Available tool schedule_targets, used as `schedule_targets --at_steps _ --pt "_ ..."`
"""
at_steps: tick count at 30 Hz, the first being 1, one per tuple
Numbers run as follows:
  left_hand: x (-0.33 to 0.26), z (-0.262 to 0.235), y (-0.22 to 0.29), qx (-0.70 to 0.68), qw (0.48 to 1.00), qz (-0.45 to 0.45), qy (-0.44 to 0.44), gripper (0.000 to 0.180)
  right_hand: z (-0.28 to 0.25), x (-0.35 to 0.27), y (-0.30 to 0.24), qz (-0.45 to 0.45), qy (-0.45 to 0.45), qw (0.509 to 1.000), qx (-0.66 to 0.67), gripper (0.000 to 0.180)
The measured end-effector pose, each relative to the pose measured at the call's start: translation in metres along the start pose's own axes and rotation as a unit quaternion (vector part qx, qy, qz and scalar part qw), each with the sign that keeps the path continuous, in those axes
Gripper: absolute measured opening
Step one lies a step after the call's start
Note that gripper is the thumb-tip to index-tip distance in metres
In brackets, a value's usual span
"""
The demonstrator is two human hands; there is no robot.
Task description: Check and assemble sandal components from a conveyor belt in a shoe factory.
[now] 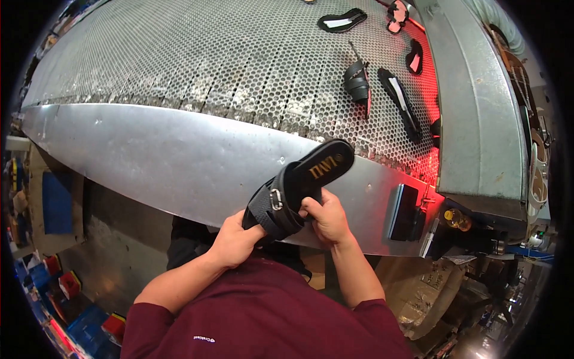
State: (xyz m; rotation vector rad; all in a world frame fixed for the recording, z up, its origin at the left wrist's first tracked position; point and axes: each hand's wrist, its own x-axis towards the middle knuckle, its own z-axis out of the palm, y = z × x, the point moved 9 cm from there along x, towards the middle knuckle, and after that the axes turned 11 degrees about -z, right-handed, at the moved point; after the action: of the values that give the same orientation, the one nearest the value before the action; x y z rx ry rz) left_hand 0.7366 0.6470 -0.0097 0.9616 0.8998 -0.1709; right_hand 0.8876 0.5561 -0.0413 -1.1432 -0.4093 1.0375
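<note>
A black slide sandal (pixel 323 163) with wide straps and a silver buckle is held in front of me, tilted, its heel end pointing up and to the right. My left hand (pixel 235 240) grips it at the toe end, thumb against the strap. At the middle of the sandal, my right hand (pixel 326 219) closes on the side edge, thumb near the strap's edge. The fingers beneath the sandal are partly hidden. Beyond it, on the perforated conveyor, lie a strapped sandal upper (pixel 357 84) and a black sole (pixel 399 102) with a pale strip.
The perforated metal conveyor (pixel 197 54) carries another black sole (pixel 342 21) and pink-lined pieces (pixel 397 17). A smooth metal ledge (pixel 149 149) runs along its near side. At right stand a metal housing (pixel 481 96) with red glow, a phone-like dark device (pixel 403 210) and a small yellow-capped bottle (pixel 457 219).
</note>
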Motion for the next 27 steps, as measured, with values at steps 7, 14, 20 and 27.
schedule_targets --at_steps 7,14,20,27 --pt "0.012 -0.024 0.001 -0.149 0.989 0.002 0.017 0.026 -0.016 -0.004 0.000 -0.069 -0.027 0.977 0.199 0.053" --pt "0.090 -0.042 0.093 -0.206 0.976 0.063 0.032 0.022 -0.026 -0.008 0.001 -0.023 -0.001 0.992 0.121 0.040" --pt "0.188 -0.104 0.246 -0.160 0.961 0.183 0.128 0.046 -0.020 -0.007 -0.006 -0.016 0.012 0.997 0.079 0.042" --pt "0.117 -0.057 0.195 0.369 0.798 0.355 0.319 0.056 -0.103 0.027 -0.107 -0.207 0.224 0.853 -0.423 0.083"
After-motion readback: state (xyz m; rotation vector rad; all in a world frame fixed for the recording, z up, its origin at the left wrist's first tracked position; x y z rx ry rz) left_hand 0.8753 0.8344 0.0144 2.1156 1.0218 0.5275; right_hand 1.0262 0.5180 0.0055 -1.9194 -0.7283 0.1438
